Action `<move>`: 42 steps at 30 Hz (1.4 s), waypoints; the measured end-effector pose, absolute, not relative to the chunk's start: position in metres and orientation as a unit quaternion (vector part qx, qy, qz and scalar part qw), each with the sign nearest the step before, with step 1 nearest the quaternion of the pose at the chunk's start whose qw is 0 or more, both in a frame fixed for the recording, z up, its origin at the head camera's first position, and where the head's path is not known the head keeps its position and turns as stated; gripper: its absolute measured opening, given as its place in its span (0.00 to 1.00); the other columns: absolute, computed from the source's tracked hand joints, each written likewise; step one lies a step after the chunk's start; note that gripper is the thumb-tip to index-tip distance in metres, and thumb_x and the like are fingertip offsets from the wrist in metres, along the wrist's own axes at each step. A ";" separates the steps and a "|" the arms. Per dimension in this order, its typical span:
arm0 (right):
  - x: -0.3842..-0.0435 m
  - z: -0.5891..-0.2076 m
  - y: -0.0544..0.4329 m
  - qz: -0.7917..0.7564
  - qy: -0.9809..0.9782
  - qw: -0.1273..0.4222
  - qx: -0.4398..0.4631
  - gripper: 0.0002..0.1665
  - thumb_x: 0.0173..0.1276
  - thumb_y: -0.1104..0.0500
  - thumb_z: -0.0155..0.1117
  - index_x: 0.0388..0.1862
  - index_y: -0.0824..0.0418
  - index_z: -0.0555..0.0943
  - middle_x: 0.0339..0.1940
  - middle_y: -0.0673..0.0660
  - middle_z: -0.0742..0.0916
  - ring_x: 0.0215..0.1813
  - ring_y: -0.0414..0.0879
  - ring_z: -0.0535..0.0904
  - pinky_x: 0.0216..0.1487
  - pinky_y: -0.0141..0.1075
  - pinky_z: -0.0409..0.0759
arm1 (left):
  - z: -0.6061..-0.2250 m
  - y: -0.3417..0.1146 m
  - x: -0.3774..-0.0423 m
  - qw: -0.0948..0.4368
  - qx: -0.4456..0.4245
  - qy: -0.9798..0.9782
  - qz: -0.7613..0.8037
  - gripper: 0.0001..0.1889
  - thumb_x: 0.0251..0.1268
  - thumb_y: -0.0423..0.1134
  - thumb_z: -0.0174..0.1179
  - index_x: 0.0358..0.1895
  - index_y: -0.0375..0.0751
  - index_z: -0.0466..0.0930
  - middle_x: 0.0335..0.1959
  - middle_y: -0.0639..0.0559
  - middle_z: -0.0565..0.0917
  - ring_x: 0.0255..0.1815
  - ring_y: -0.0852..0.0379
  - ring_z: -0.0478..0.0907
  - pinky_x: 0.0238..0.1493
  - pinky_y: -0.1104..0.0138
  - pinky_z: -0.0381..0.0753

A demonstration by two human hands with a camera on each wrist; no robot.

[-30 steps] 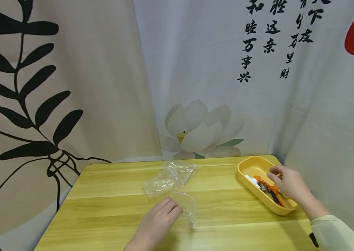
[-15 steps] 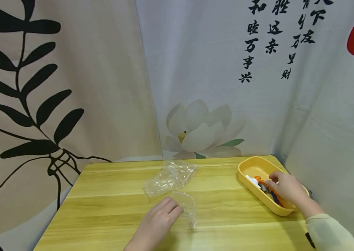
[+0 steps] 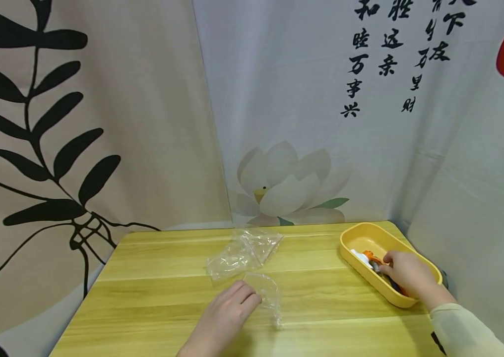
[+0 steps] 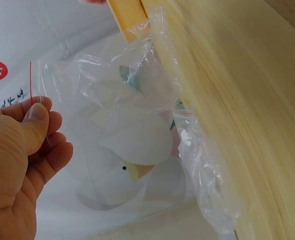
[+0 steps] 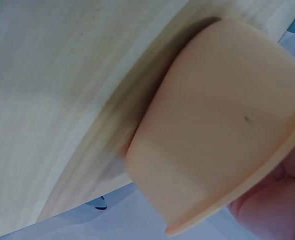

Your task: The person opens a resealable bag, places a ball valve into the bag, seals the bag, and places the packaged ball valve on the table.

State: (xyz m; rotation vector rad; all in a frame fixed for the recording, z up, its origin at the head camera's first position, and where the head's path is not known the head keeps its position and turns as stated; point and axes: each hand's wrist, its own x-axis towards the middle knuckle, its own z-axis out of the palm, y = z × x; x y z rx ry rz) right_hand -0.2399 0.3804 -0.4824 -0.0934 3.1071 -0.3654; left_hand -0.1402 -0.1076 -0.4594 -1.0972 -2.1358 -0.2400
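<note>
Thumb and fingers of my left hand [image 3: 227, 315] pinch the edge of a clear zip-lock bag [image 4: 107, 100], just at its red seal line in the left wrist view. The bag hangs down beside the hand, apparently with nothing in it. My right hand [image 3: 408, 275] reaches down into a yellow tray [image 3: 361, 229], fingers bent over small items. Among these show a white piece [image 3: 361, 258], an orange piece [image 3: 370, 255] and a dark piece [image 3: 394, 284]. Whether the right fingers hold one I cannot tell. In the right wrist view the tray wall [image 5: 212, 115] hides most of that hand.
More clear plastic bags [image 3: 245, 250] lie on the wooden table [image 3: 154, 297] beyond the left hand. Printed cloth [image 3: 154, 124] hangs behind the table and along its right side. The tray stands close to the table's right edge.
My right hand has moved a little left and lower into the tray, its fingers closer to the items. My left hand stays in place with the zip-lock bag.
</note>
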 end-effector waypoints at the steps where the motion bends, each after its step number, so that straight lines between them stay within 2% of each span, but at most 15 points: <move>1: -0.239 -0.483 0.380 -0.115 0.993 0.006 -0.030 0.19 0.72 0.50 0.74 0.47 0.65 0.86 0.39 0.62 0.91 0.38 0.54 0.86 0.42 0.56 0.85 | -0.459 -0.107 -0.140 0.358 -0.426 -0.826 -0.093 0.13 0.55 0.28 0.72 0.41 0.45 0.85 0.39 0.60 0.82 0.43 0.64 0.78 0.48 0.77 0.81; 7: -0.235 -0.485 0.378 -0.107 0.993 0.002 -0.040 0.13 0.70 0.54 0.75 0.43 0.63 0.86 0.36 0.60 0.90 0.35 0.54 0.85 0.36 0.55 0.84 | -0.459 -0.107 -0.140 0.360 -0.427 -0.824 -0.094 0.14 0.52 0.27 0.74 0.41 0.45 0.85 0.39 0.59 0.82 0.43 0.64 0.78 0.48 0.77 0.82; 19: -0.233 -0.487 0.378 -0.101 0.994 -0.028 -0.045 0.07 0.71 0.57 0.70 0.39 0.60 0.86 0.31 0.58 0.89 0.29 0.50 0.81 0.28 0.50 0.80 | -0.457 -0.105 -0.138 0.359 -0.430 -0.824 -0.090 0.08 0.59 0.31 0.69 0.41 0.45 0.85 0.38 0.59 0.82 0.43 0.64 0.78 0.49 0.77 0.82; 24: -0.234 -0.486 0.377 -0.100 0.993 -0.044 -0.033 0.07 0.73 0.58 0.64 0.40 0.61 0.84 0.32 0.58 0.89 0.30 0.50 0.82 0.29 0.51 0.80 | -0.457 -0.105 -0.138 0.363 -0.430 -0.822 -0.092 0.07 0.62 0.30 0.65 0.41 0.45 0.85 0.38 0.58 0.82 0.43 0.64 0.78 0.48 0.77 0.82; 28: -0.235 -0.484 0.377 -0.103 0.993 -0.046 -0.025 0.08 0.76 0.58 0.62 0.42 0.62 0.83 0.32 0.58 0.88 0.29 0.50 0.81 0.29 0.50 0.80 | -0.457 -0.105 -0.139 0.370 -0.432 -0.818 -0.093 0.11 0.57 0.28 0.68 0.42 0.45 0.85 0.38 0.58 0.82 0.43 0.64 0.78 0.47 0.77 0.81; 31: -0.235 -0.483 0.377 -0.104 0.993 -0.048 -0.024 0.09 0.77 0.58 0.62 0.44 0.63 0.83 0.32 0.59 0.88 0.29 0.50 0.80 0.30 0.51 0.80 | -0.457 -0.105 -0.139 0.373 -0.434 -0.815 -0.092 0.13 0.55 0.27 0.69 0.42 0.45 0.84 0.39 0.59 0.81 0.43 0.63 0.78 0.47 0.77 0.81; 36: -0.237 -0.485 0.378 -0.111 0.992 -0.060 -0.030 0.11 0.79 0.57 0.64 0.46 0.66 0.84 0.35 0.61 0.90 0.32 0.53 0.84 0.34 0.56 0.84 | -0.458 -0.104 -0.139 0.375 -0.436 -0.813 -0.093 0.11 0.57 0.27 0.67 0.41 0.45 0.84 0.38 0.59 0.81 0.43 0.63 0.77 0.47 0.77 0.81; 42: -0.236 -0.485 0.380 -0.139 0.985 -0.087 -0.046 0.10 0.80 0.60 0.64 0.47 0.67 0.85 0.33 0.58 0.89 0.31 0.50 0.83 0.35 0.53 0.84 | -0.459 -0.104 -0.140 0.381 -0.438 -0.808 -0.098 0.09 0.58 0.29 0.66 0.40 0.45 0.84 0.37 0.59 0.81 0.42 0.63 0.78 0.46 0.77 0.81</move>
